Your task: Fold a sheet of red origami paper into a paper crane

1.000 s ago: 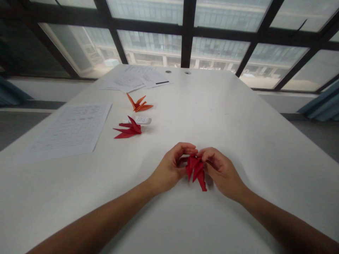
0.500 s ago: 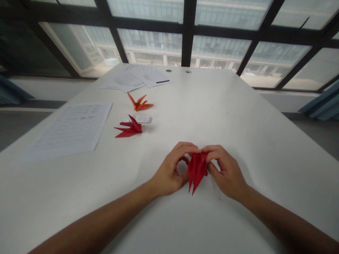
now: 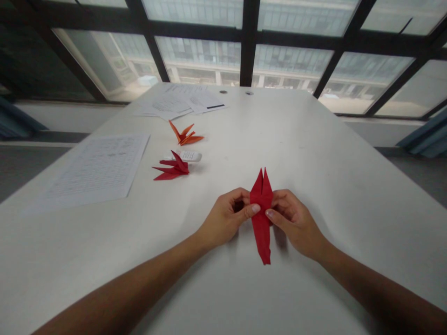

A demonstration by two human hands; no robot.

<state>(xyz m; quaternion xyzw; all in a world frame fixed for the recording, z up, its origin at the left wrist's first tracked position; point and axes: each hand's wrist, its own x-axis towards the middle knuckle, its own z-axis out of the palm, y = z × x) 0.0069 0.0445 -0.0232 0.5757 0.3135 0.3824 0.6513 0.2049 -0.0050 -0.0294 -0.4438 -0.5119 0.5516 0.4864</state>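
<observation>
Red origami paper (image 3: 261,218), folded into a long narrow shape with two points at its far end and one point toward you, was held just above the white table (image 3: 314,153) directly in front of you. Your left hand (image 3: 226,218) pinched its left edge at the middle, thumb on top and the other fingers curled behind the paper. Your right hand (image 3: 293,221) pinched the right edge the same way, so your two thumb tips almost met across the fold. Farther off to your left, a finished red paper crane (image 3: 172,168) sat on the table, touching a small white remote-like device (image 3: 190,156) just behind it. An orange paper crane (image 3: 185,135) stood a little beyond those. A printed sheet (image 3: 94,170) lay near the table's left edge, and several more papers (image 3: 181,102) were spread at the far end, near the large dark-framed windows (image 3: 244,46).
</observation>
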